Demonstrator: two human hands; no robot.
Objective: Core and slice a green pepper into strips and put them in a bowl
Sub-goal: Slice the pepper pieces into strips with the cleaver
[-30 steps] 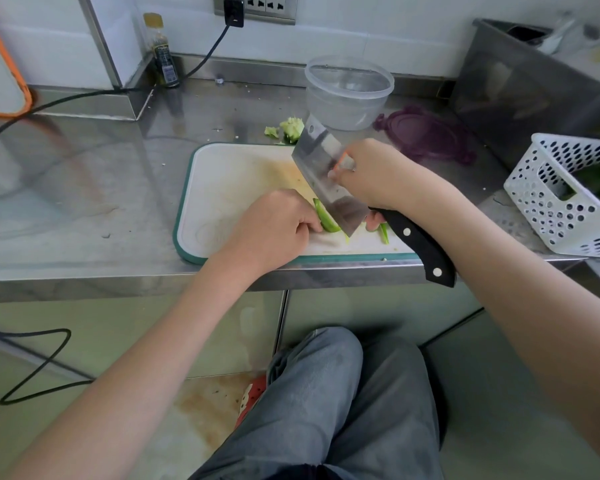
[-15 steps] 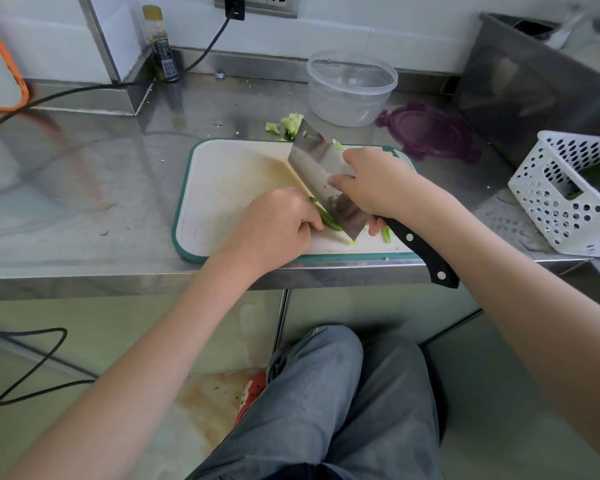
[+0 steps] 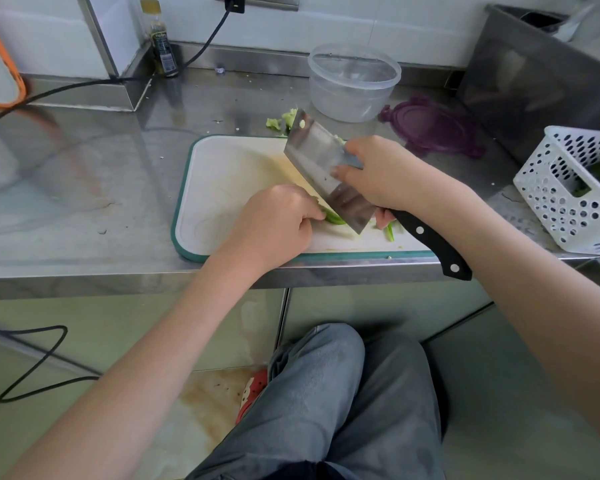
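Note:
On the white, green-rimmed cutting board (image 3: pixel 229 174) my left hand (image 3: pixel 278 223) holds down a piece of green pepper (image 3: pixel 333 218) with curled fingers; most of the piece is hidden under the hand. My right hand (image 3: pixel 378 174) grips a cleaver (image 3: pixel 323 168) by the blade near its black handle (image 3: pixel 430 242), and the edge rests on the pepper beside my left fingers. A cut green strip (image 3: pixel 390 232) lies to the right of the blade. The clear plastic bowl (image 3: pixel 354 81) stands behind the board.
Pepper core scraps (image 3: pixel 286 119) lie on the steel counter (image 3: pixel 84 188) behind the board. A purple lid (image 3: pixel 430 126) sits right of the bowl. A white perforated basket (image 3: pixel 572 188) holding greens stands at the right. A bottle (image 3: pixel 161 39) and a black cable (image 3: pixel 66 88) are at the back left.
The cleaver has rocked down and slightly left along the pepper; my left hand keeps its hold. The view has shifted a little.

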